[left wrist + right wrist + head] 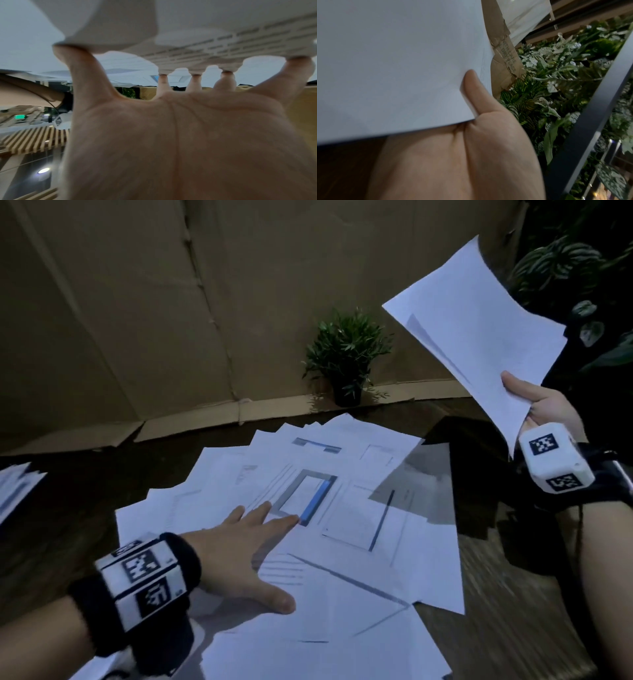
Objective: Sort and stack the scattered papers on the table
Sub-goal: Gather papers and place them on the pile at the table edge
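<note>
The right hand, at the right edge of the head view, holds a gathered batch of sheets aloft in the upper right of the frame; the right wrist view shows the thumb pressed against the paper's lower edge, so the fingers are closed in a pinch on it. How many sheets the batch contains cannot be told. The left hand, lower centre-left, lies flat with fingers spread and straight, tips pressing on the scattered papers; it grips nothing. These papers cover the middle of the dark surface in an overlapping, skewed spread, among them a sheet with a blue-edged frame just beyond the left fingertips. More sheets show at the left edge, blurred. Assessment: collection is at an early stage; most sheets remain loose and unaligned, and no squared stack lies on the surface. A potted plant stands behind.
</note>
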`<state>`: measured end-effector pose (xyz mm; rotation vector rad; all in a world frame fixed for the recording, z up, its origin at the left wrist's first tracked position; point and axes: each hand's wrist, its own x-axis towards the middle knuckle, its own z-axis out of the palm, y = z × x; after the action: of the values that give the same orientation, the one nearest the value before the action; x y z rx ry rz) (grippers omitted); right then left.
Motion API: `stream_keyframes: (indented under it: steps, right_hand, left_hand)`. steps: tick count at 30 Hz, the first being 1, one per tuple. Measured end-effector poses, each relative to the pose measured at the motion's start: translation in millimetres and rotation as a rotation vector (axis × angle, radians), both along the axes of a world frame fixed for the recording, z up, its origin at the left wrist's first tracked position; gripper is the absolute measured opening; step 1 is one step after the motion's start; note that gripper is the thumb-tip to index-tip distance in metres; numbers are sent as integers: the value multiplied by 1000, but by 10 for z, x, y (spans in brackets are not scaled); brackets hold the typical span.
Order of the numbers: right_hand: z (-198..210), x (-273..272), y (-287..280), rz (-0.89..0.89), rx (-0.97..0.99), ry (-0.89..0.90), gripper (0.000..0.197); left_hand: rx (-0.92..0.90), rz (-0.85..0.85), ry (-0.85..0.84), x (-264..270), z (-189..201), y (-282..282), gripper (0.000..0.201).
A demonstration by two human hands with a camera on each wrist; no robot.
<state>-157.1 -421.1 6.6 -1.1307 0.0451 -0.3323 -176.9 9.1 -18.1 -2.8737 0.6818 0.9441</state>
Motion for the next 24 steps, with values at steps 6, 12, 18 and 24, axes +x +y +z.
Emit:
stream_keyframes:
  steps: [6,12,18,24]
  right_hand:
    - [-72,101,202,209,-60,114,59]
    - [-122,195,544,231,-361,293,76]
    - [-133,115,929,320,-372,349,37]
    - [-170,122,1000,358,-384,350,43]
  left_hand:
    - [45,157,-12,30,43,627,118]
    - [-283,281,-167,-30,221,976,89]
    - [-369,671,-267,-150,299,1614,67]
    - [-238,668,-137,-281,239,1767,112]
